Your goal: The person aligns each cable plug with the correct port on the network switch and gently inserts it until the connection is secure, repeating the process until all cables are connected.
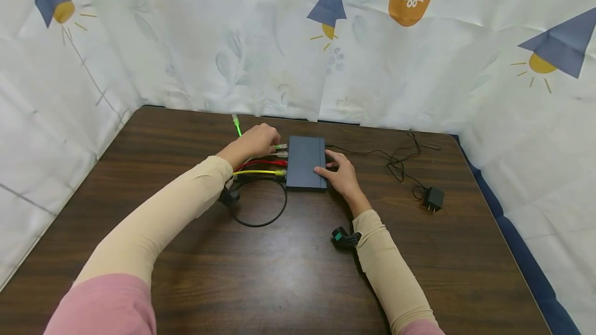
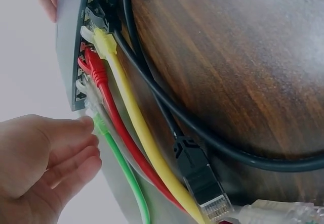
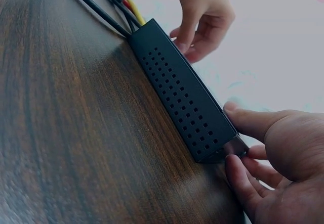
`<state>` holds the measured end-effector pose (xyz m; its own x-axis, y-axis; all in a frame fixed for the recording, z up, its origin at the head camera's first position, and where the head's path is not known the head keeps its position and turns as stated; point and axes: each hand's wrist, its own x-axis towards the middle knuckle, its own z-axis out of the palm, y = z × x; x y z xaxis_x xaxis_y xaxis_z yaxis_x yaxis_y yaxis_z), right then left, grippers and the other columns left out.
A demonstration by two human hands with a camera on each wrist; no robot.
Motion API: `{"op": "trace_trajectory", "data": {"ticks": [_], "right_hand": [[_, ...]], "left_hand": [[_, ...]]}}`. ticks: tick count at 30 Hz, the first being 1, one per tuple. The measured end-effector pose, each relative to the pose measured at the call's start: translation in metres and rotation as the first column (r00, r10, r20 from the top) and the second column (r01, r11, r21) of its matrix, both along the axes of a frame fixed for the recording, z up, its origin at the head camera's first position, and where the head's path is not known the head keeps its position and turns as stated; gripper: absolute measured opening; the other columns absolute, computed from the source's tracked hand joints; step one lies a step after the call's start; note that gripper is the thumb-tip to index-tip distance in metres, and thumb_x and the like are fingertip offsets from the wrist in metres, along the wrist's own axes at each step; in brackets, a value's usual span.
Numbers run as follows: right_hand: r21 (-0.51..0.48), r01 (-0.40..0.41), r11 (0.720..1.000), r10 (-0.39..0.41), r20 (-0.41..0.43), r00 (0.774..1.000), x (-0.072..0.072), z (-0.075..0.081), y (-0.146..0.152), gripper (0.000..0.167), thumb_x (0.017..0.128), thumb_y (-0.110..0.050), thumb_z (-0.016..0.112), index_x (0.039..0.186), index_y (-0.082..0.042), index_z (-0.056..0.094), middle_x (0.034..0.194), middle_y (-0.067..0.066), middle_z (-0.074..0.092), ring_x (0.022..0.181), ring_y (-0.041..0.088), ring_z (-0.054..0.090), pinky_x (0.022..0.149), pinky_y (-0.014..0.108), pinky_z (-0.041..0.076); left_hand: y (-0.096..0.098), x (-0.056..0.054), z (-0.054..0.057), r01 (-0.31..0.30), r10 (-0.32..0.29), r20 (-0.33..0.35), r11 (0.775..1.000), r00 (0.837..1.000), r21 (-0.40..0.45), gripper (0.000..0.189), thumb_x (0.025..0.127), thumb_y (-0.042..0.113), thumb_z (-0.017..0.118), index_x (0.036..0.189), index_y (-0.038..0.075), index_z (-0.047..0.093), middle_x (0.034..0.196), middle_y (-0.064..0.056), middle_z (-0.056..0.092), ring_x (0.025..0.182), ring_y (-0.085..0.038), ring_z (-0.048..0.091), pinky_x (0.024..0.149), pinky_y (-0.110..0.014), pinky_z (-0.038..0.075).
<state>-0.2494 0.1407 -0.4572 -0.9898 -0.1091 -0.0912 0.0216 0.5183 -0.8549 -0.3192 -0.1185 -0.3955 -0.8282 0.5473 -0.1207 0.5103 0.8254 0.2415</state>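
Observation:
A dark grey network switch lies on the brown table. My right hand grips its right edge, thumb on top and fingers lower down. At the left side, my left hand has its thumb tip right at the plug of a green network cable, its other fingers curled. Beside it, a grey cable, a red cable, a yellow cable and a black cable sit in a row of ports. The black cable's loose plug hangs below the switch.
A thin black power cord runs from the switch's right side to a black adapter at the right. The green cable's other plug points to the back edge. White patterned cloth hangs behind the table.

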Motion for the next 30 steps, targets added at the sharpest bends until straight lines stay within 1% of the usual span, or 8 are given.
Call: {"op": "trace_trajectory", "data": {"ticks": [7,10,12,16,22,30], "right_hand": [[-0.001,-0.003,1.0,0.003,-0.005,1.0,-0.001,-0.001,0.001,0.067,0.088,-0.031,0.072,0.147,-0.02,0.042,0.152,0.002,0.038,0.123,0.027,0.053,0.097,0.046,0.047],[-0.006,-0.004,1.0,0.004,-0.01,1.0,0.0,-0.001,0.001,0.067,0.088,-0.03,0.072,0.147,-0.02,0.042,0.152,0.003,0.038,0.123,0.027,0.053,0.097,0.046,0.047],[-0.007,-0.003,1.0,0.003,-0.011,1.0,0.0,-0.001,0.001,0.067,0.088,-0.03,0.072,0.147,-0.02,0.043,0.152,0.002,0.038,0.123,0.027,0.053,0.097,0.046,0.048],[-0.01,-0.001,1.0,0.001,-0.013,1.0,-0.001,-0.002,0.001,0.066,0.088,-0.03,0.072,0.147,-0.02,0.043,0.152,0.002,0.039,0.123,0.026,0.053,0.097,0.046,0.048],[-0.018,-0.001,1.0,0.0,-0.012,1.0,-0.002,-0.002,0.001,0.067,0.087,-0.03,0.072,0.146,-0.021,0.043,0.152,0.001,0.039,0.123,0.026,0.053,0.098,0.046,0.047],[-0.026,0.005,1.0,-0.005,-0.011,1.0,-0.002,-0.003,0.001,0.066,0.087,-0.03,0.073,0.146,-0.021,0.044,0.151,0.001,0.04,0.122,0.027,0.054,0.099,0.046,0.046]], "left_hand": [[0.002,-0.002,0.001,-0.018,0.018,-0.004,1.0,1.0,-0.004,0.016,0.091,0.005,0.06,0.104,0.003,0.07,0.106,-0.016,0.068,0.09,-0.029,0.065,0.081,-0.043,0.053],[0.004,-0.004,0.002,-0.023,0.023,0.005,1.0,1.0,-0.015,0.018,0.091,0.005,0.059,0.106,0.003,0.069,0.108,-0.015,0.067,0.091,-0.029,0.064,0.082,-0.043,0.052],[0.005,-0.005,0.003,-0.026,0.027,0.013,0.999,1.0,-0.024,0.019,0.091,0.004,0.059,0.108,0.003,0.069,0.111,-0.015,0.067,0.096,-0.029,0.064,0.085,-0.043,0.052],[0.007,-0.008,0.003,-0.031,0.033,0.033,0.999,0.999,-0.036,0.022,0.091,0.004,0.059,0.111,0.003,0.068,0.113,-0.015,0.066,0.1,-0.03,0.064,0.087,-0.044,0.053],[0.009,-0.01,0.004,-0.034,0.037,0.052,0.998,0.998,-0.047,0.024,0.091,0.004,0.059,0.113,0.005,0.068,0.116,-0.015,0.066,0.104,-0.03,0.064,0.087,-0.044,0.053],[0.011,-0.012,0.003,-0.036,0.038,0.072,0.999,0.997,-0.031,0.026,0.09,0.006,0.062,0.116,0.004,0.066,0.117,-0.016,0.066,0.107,-0.032,0.063,0.089,-0.045,0.052]]}}
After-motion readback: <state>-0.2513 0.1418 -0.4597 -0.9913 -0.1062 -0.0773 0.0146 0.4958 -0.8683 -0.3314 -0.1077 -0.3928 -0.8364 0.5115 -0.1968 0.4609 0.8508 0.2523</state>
